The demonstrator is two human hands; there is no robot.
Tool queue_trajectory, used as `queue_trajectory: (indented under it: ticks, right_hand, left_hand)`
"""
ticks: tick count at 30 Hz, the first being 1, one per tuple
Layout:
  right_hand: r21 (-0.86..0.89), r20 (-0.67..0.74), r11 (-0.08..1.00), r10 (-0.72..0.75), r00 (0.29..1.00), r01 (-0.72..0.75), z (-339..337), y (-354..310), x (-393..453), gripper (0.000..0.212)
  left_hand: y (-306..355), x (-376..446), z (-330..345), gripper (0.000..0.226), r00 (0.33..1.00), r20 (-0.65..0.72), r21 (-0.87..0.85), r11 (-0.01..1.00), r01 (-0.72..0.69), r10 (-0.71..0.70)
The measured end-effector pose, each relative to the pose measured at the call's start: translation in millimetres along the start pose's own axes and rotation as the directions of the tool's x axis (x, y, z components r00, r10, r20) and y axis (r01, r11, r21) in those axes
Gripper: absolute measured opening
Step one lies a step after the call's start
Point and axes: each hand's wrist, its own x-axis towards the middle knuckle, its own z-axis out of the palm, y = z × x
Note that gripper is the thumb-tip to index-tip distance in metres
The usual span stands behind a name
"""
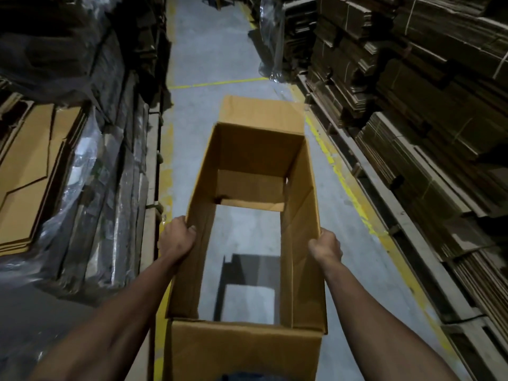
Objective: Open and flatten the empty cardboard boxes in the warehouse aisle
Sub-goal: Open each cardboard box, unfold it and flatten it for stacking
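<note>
Head view: left hand [178,239] and right hand [326,247] grip cardboard box [302,215] walls.

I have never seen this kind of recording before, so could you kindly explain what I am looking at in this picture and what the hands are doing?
There is no machine here. The single picture comes from a camera worn on a person's head, looking forward and down, so you see their own two bare arms reaching out.

The left hand and the right hand each grip a long side wall of an empty cardboard box, fingers curled over the top edges. The box is open at the top, and its bottom is mostly open too: you can see the grey floor straight through it.

The person stands in a warehouse aisle marked by yellow lines. Stacks of flattened cardboard line the right side, and plastic-wrapped cardboard sheets lie on the left.
</note>
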Motion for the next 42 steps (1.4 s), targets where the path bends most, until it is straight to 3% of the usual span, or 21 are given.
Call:
queue_trajectory:
  ticks: [4,10,18,25,30,34,37,42]
  right_hand:
    - [-0.081,0.002,0.995,-0.050,0.999,0.050,6,3,-8,0.025]
    - [-0.077,-0.041,0.996,-0.035,0.999,0.032,11,2,-8,0.023]
    - [0.155,-0.133,0.976,0.172,0.976,-0.151,6,-14,5,0.022]
    - [0.394,-0.161,0.891,0.309,0.937,-0.225,-1,-35,18,0.033]
    - [0.491,-0.146,0.832,0.370,0.917,-0.258,-2,-40,21,0.042]
    - [0.532,-0.141,0.805,0.392,0.909,-0.264,-1,-38,21,0.046]
    - [0.541,-0.138,0.796,0.402,0.905,-0.271,0,-39,19,0.044]
    - [0.560,-0.120,0.781,0.407,0.905,-0.277,8,-44,16,0.039]
  left_hand:
    - [-12,3,3,0.022,0.999,-0.023,-0.054,0.997,0.048,-0.049]
    - [-26,-15,11,0.021,1.000,0.011,-0.018,1.000,0.006,-0.006]
    - [-31,-47,13,0.029,0.966,0.083,0.097,0.963,-0.252,0.245]
    - [-29,-80,17,0.034,0.860,0.195,0.116,0.860,-0.497,0.471]
    - [-29,-93,23,0.055,0.813,0.276,0.162,0.809,-0.565,0.512]
    - [-19,-106,14,0.108,0.794,0.407,0.132,0.831,-0.541,0.452]
    - [-9,-115,12,0.105,0.730,0.553,0.165,0.805,-0.569,0.403]
    - [24,-114,26,0.114,0.706,0.546,0.171,0.764,-0.622,0.451]
